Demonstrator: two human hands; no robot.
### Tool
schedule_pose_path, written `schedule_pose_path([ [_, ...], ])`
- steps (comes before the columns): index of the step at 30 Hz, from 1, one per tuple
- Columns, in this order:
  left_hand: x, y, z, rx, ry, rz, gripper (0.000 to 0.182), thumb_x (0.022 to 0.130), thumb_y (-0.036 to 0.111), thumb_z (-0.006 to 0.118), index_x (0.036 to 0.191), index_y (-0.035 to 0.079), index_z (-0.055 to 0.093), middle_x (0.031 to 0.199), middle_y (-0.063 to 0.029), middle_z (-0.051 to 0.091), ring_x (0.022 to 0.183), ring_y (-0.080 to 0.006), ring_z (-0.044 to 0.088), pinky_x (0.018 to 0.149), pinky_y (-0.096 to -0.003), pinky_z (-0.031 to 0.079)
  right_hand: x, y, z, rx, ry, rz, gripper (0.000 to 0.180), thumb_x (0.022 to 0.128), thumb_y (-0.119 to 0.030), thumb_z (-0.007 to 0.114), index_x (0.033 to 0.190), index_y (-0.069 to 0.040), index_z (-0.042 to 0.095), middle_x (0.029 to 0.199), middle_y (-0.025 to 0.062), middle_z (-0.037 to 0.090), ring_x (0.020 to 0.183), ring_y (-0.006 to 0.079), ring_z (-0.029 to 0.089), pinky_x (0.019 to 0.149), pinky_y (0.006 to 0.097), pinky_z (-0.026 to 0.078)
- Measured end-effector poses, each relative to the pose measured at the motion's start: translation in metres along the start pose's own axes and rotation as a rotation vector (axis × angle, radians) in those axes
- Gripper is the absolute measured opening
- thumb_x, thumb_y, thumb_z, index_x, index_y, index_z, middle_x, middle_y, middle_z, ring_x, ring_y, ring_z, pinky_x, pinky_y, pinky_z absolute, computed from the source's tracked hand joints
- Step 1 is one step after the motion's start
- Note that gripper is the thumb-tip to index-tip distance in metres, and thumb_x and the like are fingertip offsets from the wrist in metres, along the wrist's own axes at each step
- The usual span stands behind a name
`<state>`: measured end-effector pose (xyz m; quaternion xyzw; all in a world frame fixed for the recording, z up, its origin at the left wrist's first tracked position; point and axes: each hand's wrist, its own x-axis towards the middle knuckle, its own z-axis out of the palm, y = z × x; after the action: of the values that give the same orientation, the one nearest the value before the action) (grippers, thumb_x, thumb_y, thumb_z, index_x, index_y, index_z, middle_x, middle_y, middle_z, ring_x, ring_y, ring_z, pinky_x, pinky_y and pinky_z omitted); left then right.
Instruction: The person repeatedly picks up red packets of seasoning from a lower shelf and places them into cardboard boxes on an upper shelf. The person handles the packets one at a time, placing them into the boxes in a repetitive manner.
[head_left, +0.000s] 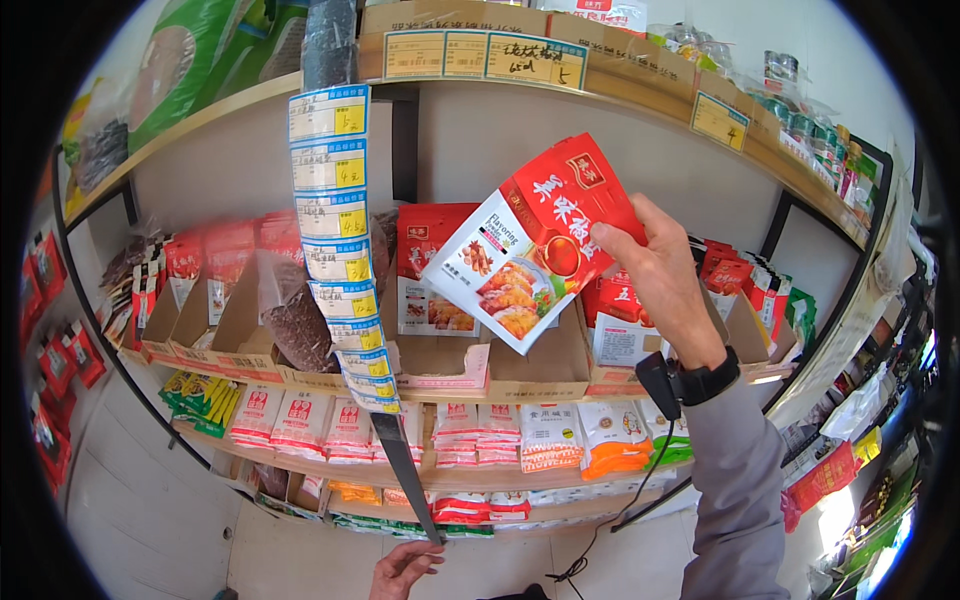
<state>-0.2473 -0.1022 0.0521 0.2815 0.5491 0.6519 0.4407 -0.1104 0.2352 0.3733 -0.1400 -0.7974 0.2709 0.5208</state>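
Note:
My right hand (656, 259) grips the right edge of a red and white flavoring powder packet (525, 240), thumb on its front. The packet is tilted, and its front pictures browned chicken wings. Behind it, a similar red packet (439, 270) stands upright in a cardboard display box (442, 367) on the shelf. To the right, partly covered by my hand and the held packet, are more red packets (621, 315) in a box. My left hand (405, 571) is low at the bottom edge, fingers loosely bent and holding nothing, near the foot of the dark shelf post (405, 476).
Handwritten price tags (341, 259) run down the post. A clear bag of dark reddish spice (300, 330) leans beside it. White seasoning bags (300, 421) fill the shelf below. Overhead is the upper shelf edge (637, 112). A black cable (634, 495) hangs from my right wrist.

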Motion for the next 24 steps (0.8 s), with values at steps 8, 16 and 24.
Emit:
schedule_pose_path([
  [8, 0.024, 0.0, 0.028, -0.006, -0.07, 0.005, 0.026, 0.1, 0.016, 0.066, 0.121, 0.0, 0.066, 0.116, -0.0153, 0.073, 0.104, -0.0252, 0.07, 0.089, -0.0373, 0.057, -0.06, -0.017, -0.06, -0.074, -0.042, 0.128, 0.021, 0.095, -0.014, 0.068, 0.106, 0.002, 0.061, 0.092, 0.0032, 0.067, 0.076, 0.006, 0.059, 0.065, 0.025, 0.049],
  [16, 0.012, -0.033, 0.016, 0.015, 0.113, -0.027, 0.024, 0.096, 0.016, 0.067, 0.115, 0.001, 0.068, 0.107, -0.0167, 0.074, 0.097, -0.0263, 0.072, 0.083, -0.0375, 0.058, -0.194, 0.036, -0.096, -0.105, -0.454, 0.458, 0.026, 0.096, -0.023, 0.069, 0.102, 0.001, 0.063, 0.08, 0.0143, 0.061, 0.072, 0.0219, 0.059, 0.067, 0.0347, 0.048],
  [24, 0.002, -0.042, 0.033, 0.063, 0.259, -0.06, 0.025, 0.096, 0.017, 0.064, 0.113, 0.0, 0.067, 0.103, -0.0154, 0.074, 0.094, -0.0254, 0.072, 0.081, -0.0369, 0.058, -0.286, 0.168, -0.113, -0.096, -0.131, 0.765, 0.018, 0.094, -0.011, 0.068, 0.105, 0.002, 0.066, 0.087, 0.0055, 0.064, 0.078, 0.0146, 0.057, 0.074, 0.0302, 0.048],
])
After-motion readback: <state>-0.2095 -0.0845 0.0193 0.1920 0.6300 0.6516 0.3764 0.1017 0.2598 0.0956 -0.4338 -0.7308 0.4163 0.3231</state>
